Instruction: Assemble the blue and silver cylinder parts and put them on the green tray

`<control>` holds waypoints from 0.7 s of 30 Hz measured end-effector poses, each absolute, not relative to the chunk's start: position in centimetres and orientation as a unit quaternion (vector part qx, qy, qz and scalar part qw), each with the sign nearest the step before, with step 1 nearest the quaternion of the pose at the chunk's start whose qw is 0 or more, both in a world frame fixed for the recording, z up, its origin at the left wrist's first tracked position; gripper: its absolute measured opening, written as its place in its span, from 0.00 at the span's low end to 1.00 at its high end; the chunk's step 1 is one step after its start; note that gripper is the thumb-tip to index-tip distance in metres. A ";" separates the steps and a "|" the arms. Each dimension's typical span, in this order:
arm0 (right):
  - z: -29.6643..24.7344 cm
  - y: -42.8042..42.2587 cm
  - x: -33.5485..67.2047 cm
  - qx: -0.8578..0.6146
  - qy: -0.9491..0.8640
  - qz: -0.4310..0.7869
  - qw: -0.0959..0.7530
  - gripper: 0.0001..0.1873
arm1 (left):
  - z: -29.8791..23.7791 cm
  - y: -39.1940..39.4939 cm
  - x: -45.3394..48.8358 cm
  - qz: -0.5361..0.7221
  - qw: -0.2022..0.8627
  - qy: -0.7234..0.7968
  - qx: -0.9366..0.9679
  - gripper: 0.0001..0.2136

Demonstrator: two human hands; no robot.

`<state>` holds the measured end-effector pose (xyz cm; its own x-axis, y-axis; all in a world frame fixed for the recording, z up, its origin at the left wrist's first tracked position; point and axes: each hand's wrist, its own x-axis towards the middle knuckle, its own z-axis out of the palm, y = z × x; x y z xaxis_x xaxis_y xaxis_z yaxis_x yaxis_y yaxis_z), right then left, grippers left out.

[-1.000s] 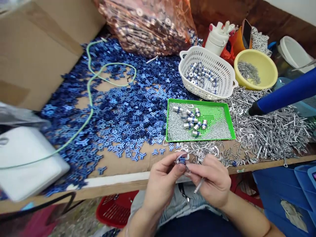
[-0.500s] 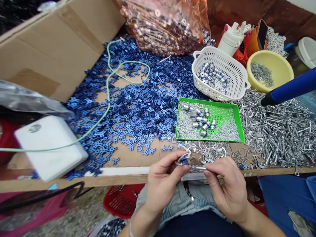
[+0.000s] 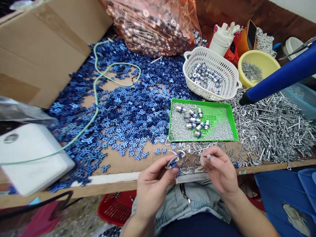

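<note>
Over the table's front edge, my left hand [image 3: 155, 184] pinches a curved silver metal piece [image 3: 172, 162] between thumb and fingers. Blue parts show right beside that piece; whether they are joined to it I cannot tell. To the right, my right hand [image 3: 222, 172] is closed in a pinch around a small silver metal pin [image 3: 208, 157], seen nearly end-on. The hands are apart, in front of a green tray [image 3: 203, 140] that holds tiny silver bits and several silver cylinders with blue bands.
Blue three-armed pieces [image 3: 130, 108] spread across the left and middle. Silver eye-ended rods [image 3: 276, 125] are heaped right, under a blue tube [image 3: 281, 80]. Behind stand a white basket [image 3: 232, 70], a yellow bowl [image 3: 270, 64] and an orange mesh bag [image 3: 158, 29]. A white box [image 3: 32, 158] sits left.
My right hand has drawn its pin away from the curved piece and turned it end-on. My left hand keeps its hold. The whole view has shifted, so things sit farther left.
</note>
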<state>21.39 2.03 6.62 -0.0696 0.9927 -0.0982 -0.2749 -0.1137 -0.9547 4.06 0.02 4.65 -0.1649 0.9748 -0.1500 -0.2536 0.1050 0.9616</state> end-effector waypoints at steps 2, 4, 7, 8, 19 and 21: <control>7.1 3.0 22.8 -0.451 -0.406 0.598 0.523 0.07 | 3.8 -0.1 3.6 0.562 0.506 0.549 0.355 0.11; 7.8 4.1 24.3 -0.501 -0.439 0.550 0.503 0.09 | 3.0 -0.2 3.1 0.551 0.463 0.592 0.363 0.12; 8.5 5.5 25.8 -0.607 -0.511 0.425 0.434 0.10 | 2.1 -0.2 2.6 0.539 0.395 0.639 0.382 0.12; 8.5 5.9 25.9 -0.640 -0.539 0.375 0.398 0.09 | 1.8 -0.3 2.5 0.539 0.373 0.648 0.389 0.12; 8.2 10.4 24.6 -0.662 -0.712 0.156 0.176 0.07 | -0.2 -0.8 1.8 0.555 0.303 0.602 0.488 0.11; 8.4 10.2 24.0 -0.634 -0.742 0.166 0.142 0.07 | -0.4 -0.9 1.7 0.560 0.294 0.594 0.497 0.12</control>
<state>24.03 10.22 8.40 -0.1554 0.9878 0.0001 0.8940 0.1407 -0.4254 1.69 -0.88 -0.36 -0.3327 0.9198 0.2079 0.2605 -0.1222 0.9577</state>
